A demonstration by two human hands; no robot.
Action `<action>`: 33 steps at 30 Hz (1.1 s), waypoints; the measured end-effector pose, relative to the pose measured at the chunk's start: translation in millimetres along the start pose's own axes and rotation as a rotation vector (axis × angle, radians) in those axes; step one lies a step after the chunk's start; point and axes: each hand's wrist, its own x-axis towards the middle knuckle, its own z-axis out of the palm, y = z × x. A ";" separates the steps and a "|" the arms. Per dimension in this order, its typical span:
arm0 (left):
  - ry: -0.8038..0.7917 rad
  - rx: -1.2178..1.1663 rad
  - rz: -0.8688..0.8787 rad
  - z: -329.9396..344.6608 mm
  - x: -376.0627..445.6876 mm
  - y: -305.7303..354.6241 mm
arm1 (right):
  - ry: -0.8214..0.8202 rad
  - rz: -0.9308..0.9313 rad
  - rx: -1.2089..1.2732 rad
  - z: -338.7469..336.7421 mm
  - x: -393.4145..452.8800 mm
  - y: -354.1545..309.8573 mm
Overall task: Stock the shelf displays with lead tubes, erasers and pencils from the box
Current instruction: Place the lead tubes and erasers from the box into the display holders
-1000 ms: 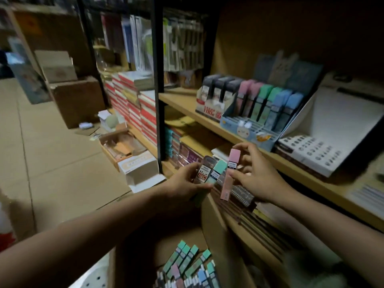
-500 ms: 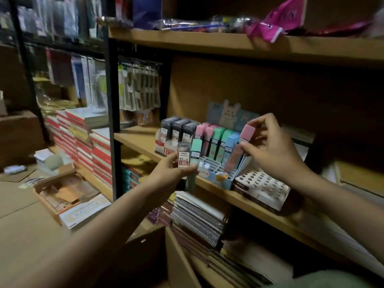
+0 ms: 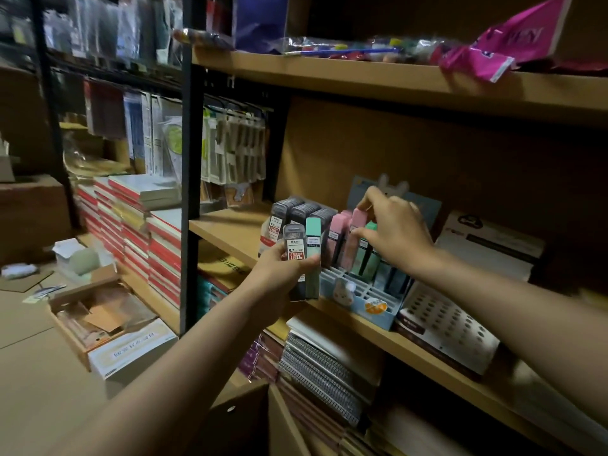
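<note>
The pink lead tube [image 3: 357, 236], pinched at its top by the right hand [image 3: 391, 232], should slide straight down into an empty slot of the light blue bunny display box [image 3: 358, 299] on the wooden shelf [image 3: 230, 230], while the left hand [image 3: 284, 274] grips a grey tube [image 3: 293, 245] and a green tube [image 3: 312, 245].

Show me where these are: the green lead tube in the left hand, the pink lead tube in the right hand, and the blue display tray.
green lead tube [image 3: 313, 240]: head view, upper body.
pink lead tube [image 3: 358, 220]: head view, cap end.
blue display tray [image 3: 358, 302]: head view, front wall.

Front slots of display tray [image 3: 357, 292] stand open.
</note>
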 end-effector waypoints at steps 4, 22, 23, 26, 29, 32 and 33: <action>0.034 0.005 -0.007 -7.8 3.5 -0.3 | 0.010 0.026 -0.004 17.3 2.7 -1.4; 0.021 0.016 -0.013 -1.7 8.3 -13.4 | 0.042 0.037 -0.162 29.6 9.7 -0.7; 0.020 0.019 -0.012 -1.8 8.5 -14.3 | 0.046 0.043 -0.170 30.8 9.5 -0.6; 0.003 0.030 -0.009 -1.3 8.5 -17.1 | 0.018 0.075 -0.191 30.7 8.6 0.3; -0.011 0.039 -0.005 -1.0 8.6 -18.1 | 0.061 0.057 -0.096 25.7 7.1 1.3; -0.043 0.059 0.014 -1.5 8.4 -17.8 | 0.118 -0.024 0.246 18.4 3.3 -7.2; -0.062 0.068 0.022 -2.0 8.0 -17.4 | 0.074 -0.028 0.336 16.2 2.4 -11.7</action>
